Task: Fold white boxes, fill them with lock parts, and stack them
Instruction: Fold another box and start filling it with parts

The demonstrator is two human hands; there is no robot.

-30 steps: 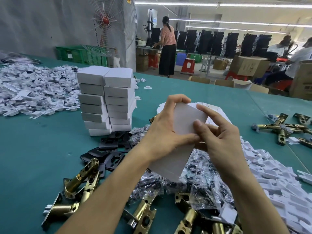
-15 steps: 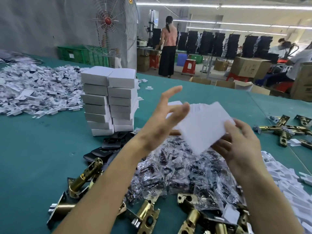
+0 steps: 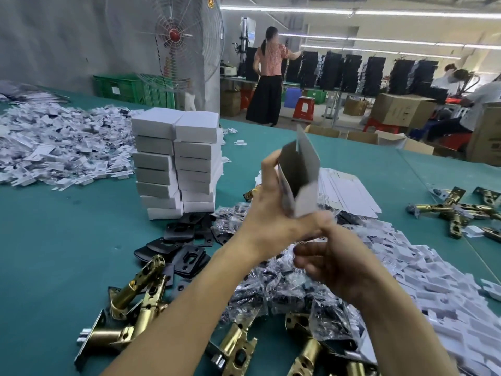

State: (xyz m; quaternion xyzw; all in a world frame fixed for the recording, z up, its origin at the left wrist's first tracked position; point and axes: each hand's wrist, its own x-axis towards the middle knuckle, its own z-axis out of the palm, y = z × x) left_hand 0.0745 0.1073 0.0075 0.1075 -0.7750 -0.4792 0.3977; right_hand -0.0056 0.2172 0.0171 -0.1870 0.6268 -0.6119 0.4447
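White box (image 3: pixel 301 175), half-opened and upright, sits above the bagged parts (image 3: pixel 271 291). Left hand (image 3: pixel 271 204) grips its lower end; right hand (image 3: pixel 333 264) is just beneath, blurred, grip unclear. Risk: a one-handed hold may let the sleeve collapse or a flap crease. Finished stack (image 3: pixel 179 164) stands further left.

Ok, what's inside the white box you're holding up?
Only bare grey inner wall shows in the half-opened box; nothing sits in the visible part. Its lower end is covered by the left hand.

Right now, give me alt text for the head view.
A left hand holds a half-folded white box above a teal table, the blurred right hand just below it. Stacked white boxes stand at left, brass latches nearer.
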